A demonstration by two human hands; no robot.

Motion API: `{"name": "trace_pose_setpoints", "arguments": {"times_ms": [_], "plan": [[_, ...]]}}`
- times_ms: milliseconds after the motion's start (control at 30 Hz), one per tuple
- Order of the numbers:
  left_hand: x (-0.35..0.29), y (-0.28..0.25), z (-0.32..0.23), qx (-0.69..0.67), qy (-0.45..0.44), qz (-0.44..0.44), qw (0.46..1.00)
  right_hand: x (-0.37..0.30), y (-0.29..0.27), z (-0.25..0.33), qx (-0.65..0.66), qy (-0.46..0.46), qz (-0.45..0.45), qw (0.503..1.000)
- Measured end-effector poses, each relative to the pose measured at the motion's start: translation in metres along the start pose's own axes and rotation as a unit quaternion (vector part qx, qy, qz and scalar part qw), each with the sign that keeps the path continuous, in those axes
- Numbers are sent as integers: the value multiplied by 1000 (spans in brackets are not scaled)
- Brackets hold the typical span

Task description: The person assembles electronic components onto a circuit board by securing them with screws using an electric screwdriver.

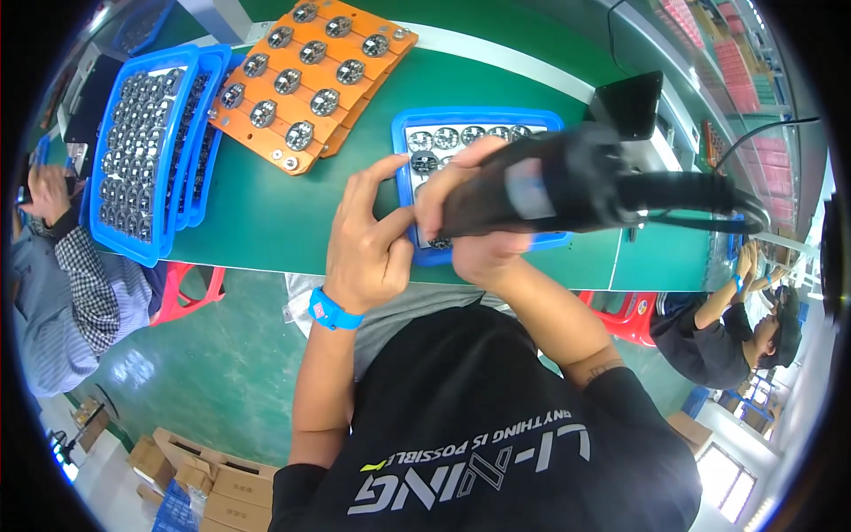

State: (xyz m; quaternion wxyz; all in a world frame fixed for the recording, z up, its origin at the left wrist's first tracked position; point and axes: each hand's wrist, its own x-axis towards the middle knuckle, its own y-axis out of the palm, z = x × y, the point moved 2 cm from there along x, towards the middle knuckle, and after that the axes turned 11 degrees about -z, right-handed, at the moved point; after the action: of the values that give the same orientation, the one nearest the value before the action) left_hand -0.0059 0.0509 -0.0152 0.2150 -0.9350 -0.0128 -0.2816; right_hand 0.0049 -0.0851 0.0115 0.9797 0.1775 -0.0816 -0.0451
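Note:
My right hand point(483, 257) is wrapped round a thick black electric screwdriver point(550, 182), which has a pale label and a cord at its far end. Its tip is hidden behind my fingers. Below it lies a blue tray point(479, 113) with a white insert, holding rows of small round dark parts point(424, 162). The tool and my hand cover much of this tray. My left hand point(372, 230), with a blue wristband, is at the tray's left rim. Its index finger and thumb are apart, the index reaching to a part in the corner, and I see nothing held in it.
An orange fixture board point(337, 53) with round parts in rows stands at the back left. Beside it are stacked blue trays point(164, 235) of similar parts. A black screen-like panel point(628, 105) is behind the tool. People sit at left and right, near red stools point(625, 319).

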Motion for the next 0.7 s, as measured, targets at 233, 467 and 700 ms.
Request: {"name": "trace_pose_setpoints", "arguments": {"times_ms": [233, 467, 700], "plan": [[-2, 3, 2, -17, -4, -28, 999, 15, 9, -6, 16, -87, 27, 996], [1, 4, -4, 6, -12, -11, 1000, 17, -7, 13, -1, -45, -23, 999], [1, -3, -21, 0, 9, -18, 1000, 15, -86, 116, 68, -263, -129, 954]]}}
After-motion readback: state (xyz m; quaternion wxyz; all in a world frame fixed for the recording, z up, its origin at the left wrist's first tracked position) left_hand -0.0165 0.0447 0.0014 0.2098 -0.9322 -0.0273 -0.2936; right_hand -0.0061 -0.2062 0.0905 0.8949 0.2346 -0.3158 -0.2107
